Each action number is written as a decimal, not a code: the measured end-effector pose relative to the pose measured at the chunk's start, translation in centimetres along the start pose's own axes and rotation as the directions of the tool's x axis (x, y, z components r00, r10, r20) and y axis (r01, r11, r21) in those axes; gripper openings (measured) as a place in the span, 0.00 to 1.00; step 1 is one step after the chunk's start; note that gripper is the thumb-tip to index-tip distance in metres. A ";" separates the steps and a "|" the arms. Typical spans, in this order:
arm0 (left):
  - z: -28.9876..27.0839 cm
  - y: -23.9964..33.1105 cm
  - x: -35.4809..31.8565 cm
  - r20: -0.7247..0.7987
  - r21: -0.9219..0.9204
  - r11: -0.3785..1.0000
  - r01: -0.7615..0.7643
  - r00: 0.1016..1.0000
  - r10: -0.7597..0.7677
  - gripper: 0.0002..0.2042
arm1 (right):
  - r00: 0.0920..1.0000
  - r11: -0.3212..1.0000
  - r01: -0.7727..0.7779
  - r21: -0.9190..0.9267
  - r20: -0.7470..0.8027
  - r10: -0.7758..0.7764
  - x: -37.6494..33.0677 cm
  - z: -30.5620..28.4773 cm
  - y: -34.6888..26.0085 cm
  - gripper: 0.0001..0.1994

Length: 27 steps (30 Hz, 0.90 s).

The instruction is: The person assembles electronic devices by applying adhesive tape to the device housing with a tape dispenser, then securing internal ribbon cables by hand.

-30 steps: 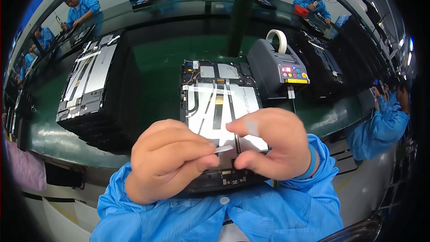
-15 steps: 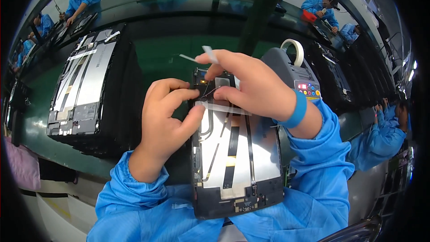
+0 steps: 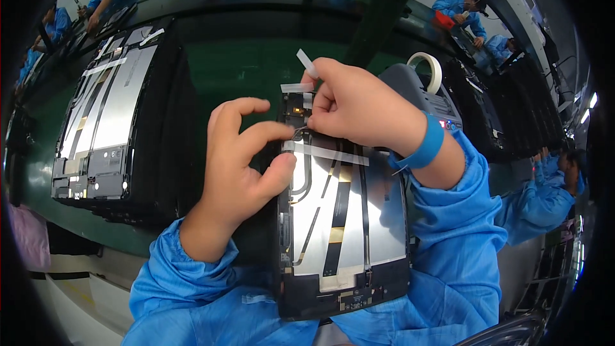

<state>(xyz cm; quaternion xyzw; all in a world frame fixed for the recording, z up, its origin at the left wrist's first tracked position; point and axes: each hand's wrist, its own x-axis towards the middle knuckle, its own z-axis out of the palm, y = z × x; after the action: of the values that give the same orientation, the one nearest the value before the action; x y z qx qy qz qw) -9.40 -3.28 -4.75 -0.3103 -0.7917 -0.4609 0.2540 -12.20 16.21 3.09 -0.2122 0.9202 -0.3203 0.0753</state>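
Observation:
An opened tablet (image 3: 384, 224) rests upright along my lap, its inside showing a silver plate, black and gold flat cables and a dark board at each end. A strip of whitish tape (image 3: 330, 152) crosses its upper part. My left hand (image 3: 237, 160) has its fingers apart; its thumb and index finger reach the tablet's upper left edge. My right hand (image 3: 368, 99) is pinched over the upper board, at the end of a thin dark wire (image 3: 299, 129); the fingertips hide the exact grip. One short tape piece (image 3: 305, 61) stands off its index finger, and another tape piece (image 3: 296, 88) lies by the tablet's top.
A tall stack of opened tablets (image 3: 122, 109) stands on the green table at left. On the right are a grey tape dispenser (image 3: 410, 83) with a tape roll (image 3: 437, 74) and another tablet stack (image 3: 480, 102). A dark post (image 3: 378, 19) rises ahead; co-workers in blue sit beyond.
My right fingers have closed into a tighter pinch at the upper board. The tape pieces by them have shifted. My left hand keeps nearly its place, and the view has tilted slightly.

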 end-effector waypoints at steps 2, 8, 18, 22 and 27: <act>0.7 -0.6 -0.2 0.030 -0.065 0.998 0.023 0.999 -0.021 0.15 | 0.992 0.994 -0.105 0.043 -0.061 0.107 -0.3 0.4 -0.3 0.18; 1.4 -2.1 -0.7 0.127 -0.271 0.959 0.086 0.990 -0.052 0.17 | 0.997 0.989 0.059 0.132 -0.066 -0.051 -1.4 -1.4 -0.2 0.08; 1.6 -2.2 -0.8 0.113 -0.251 0.967 0.038 0.994 -0.009 0.19 | 0.871 0.853 0.294 -0.431 -0.247 -0.425 -0.4 0.7 -0.4 0.10; 1.7 -2.2 -0.9 0.122 -0.270 0.962 0.036 0.993 -0.003 0.20 | 0.945 0.978 0.182 -0.097 -0.259 -0.202 -0.7 0.7 0.9 0.10; 1.6 -2.4 -0.8 0.118 -0.258 0.966 0.031 0.993 0.000 0.20 | 0.979 0.939 0.195 0.281 -0.104 -0.172 -0.6 0.7 1.5 0.08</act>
<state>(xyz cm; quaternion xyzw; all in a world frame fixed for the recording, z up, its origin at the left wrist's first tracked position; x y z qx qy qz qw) -10.79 -2.96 -7.36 -0.3610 -0.7405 -0.5436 0.1607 -12.03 17.14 1.59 -0.2712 0.8415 -0.4655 0.0393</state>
